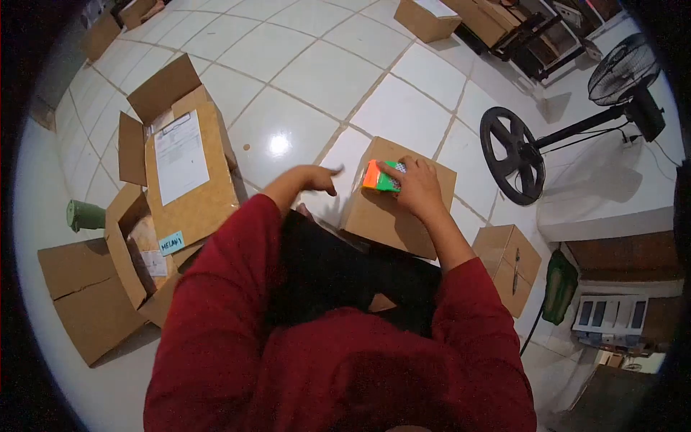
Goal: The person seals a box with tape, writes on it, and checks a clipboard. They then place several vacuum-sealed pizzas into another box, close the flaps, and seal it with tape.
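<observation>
From where I sit, watching through the head camera, my right grip [421, 183] is closed over an orange-green item [381, 180], thumb and fingers pinching it at the top of a box [414, 223]; I can't tell whether its underside touches the cardboard. The box sits directly beneath this grip, on the tiled floor [299, 72]. My left grip [317, 178] has nothing in it: its fingers are spread loosely, a little blurred, in the air just left of the box, pointing toward the item. Farther left of that grip stands an open box [223, 144] with a paper [180, 158] on its front and a blue label [172, 243] nearer me; a green cup [86, 216] is beyond it. Right of my right grip, well apart, I have a black fan [581, 127], and nearer me a smaller box [497, 252] with a pen [516, 270] on it.
</observation>
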A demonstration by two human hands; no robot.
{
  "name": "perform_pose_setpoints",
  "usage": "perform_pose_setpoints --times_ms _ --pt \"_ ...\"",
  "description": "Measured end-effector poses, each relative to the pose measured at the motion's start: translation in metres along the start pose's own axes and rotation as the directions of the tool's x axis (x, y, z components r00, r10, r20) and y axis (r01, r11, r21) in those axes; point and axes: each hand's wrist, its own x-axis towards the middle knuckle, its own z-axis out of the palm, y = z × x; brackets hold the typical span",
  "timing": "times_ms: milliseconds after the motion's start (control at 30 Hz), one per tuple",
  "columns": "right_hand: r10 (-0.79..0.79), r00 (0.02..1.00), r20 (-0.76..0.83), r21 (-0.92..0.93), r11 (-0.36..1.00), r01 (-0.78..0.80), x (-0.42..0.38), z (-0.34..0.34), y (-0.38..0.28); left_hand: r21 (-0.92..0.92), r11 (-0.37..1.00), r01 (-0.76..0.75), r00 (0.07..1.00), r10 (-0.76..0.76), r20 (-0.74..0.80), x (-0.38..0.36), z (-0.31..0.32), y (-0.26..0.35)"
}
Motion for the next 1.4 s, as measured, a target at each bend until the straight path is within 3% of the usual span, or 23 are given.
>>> perform_pose_setpoints --times_ms 67,100,133,200,333,400,533,667,733,833,867,933,1000,1067,1200,1400 --pt "-0.006 1.000 0.029 0.031 1.000 0.005 -0.001 -0.008 -0.004 0.024 0.931 -0.365 0.902 0.360 -0.236 0.009 -0.007 -0.014" --pt "-0.016 0.998 0.054 0.058 0.998 0.013 0.000 -0.012 -0.004 0.127 0.891 -0.435 0.841 0.453 -0.297 0.006 -0.007 -0.001" --pt "-0.003 0.999 0.050 0.065 0.998 0.000 0.000 -0.013 -0.002 0.136 0.890 -0.434 0.844 0.455 -0.285 0.010 0.001 0.010" --pt "-0.036 0.987 0.159 0.005 0.999 0.035 0.000 -0.014 0.004 0.458 0.778 -0.430 0.773 0.579 -0.260 0.018 0.017 0.026" --pt "-0.089 0.990 0.107 0.102 0.992 0.078 -0.014 -0.013 0.026 0.401 0.816 -0.416 0.789 0.543 -0.288 0.023 0.024 0.029" --pt "-0.097 0.989 0.109 0.053 0.994 0.091 -0.032 0.000 0.064 0.413 0.807 -0.422 0.784 0.553 -0.281 0.024 0.026 0.026" --pt "0.076 0.978 0.196 -0.072 0.995 -0.063 -0.093 -0.018 0.124 0.405 0.804 -0.435 0.773 0.564 -0.290 0.026 0.023 0.027" --pt "0.170 0.964 0.206 0.012 0.984 -0.176 -0.130 -0.008 0.140 0.426 0.780 -0.457 0.749 0.597 -0.289 0.030 0.023 0.026" --pt "0.153 0.970 0.188 -0.015 0.988 -0.153 -0.129 0.004 0.141 0.461 0.790 -0.405 0.780 0.562 -0.277 0.016 0.022 0.042" --pt "0.127 0.977 0.173 -0.040 0.992 -0.121 -0.127 0.007 0.145 0.823 0.568 0.021 0.873 0.390 -0.292 -0.004 0.028 0.082" --pt "0.112 0.978 0.179 -0.038 0.994 -0.107 -0.127 0.006 0.145 0.826 0.561 0.054 0.880 0.364 -0.305 -0.007 0.037 0.106" --pt "0.113 0.975 0.190 0.010 0.993 -0.117 -0.127 0.010 0.148 0.857 0.475 -0.201 0.614 0.743 -0.268 0.025 0.070 0.114" --pt "0.118 0.974 0.195 0.044 0.991 -0.129 -0.133 0.015 0.156 0.846 0.473 -0.246 0.613 0.752 -0.243 0.033 0.087 0.110" --pt "0.094 0.991 0.092 0.167 0.980 -0.109 -0.144 0.031 0.167 0.833 0.467 -0.296 0.611 0.763 -0.211 0.041 0.093 0.114" --pt "0.182 0.976 0.120 0.265 0.942 -0.208 -0.158 0.056 0.171 0.852 0.460 -0.249 0.645 0.736 -0.208 0.037 0.095 0.113" --pt "0.220 0.973 0.069 0.303 0.924 -0.231 -0.173 0.072 0.177 0.862 0.448 -0.238 0.670 0.718 -0.188 0.036 0.094 0.120"
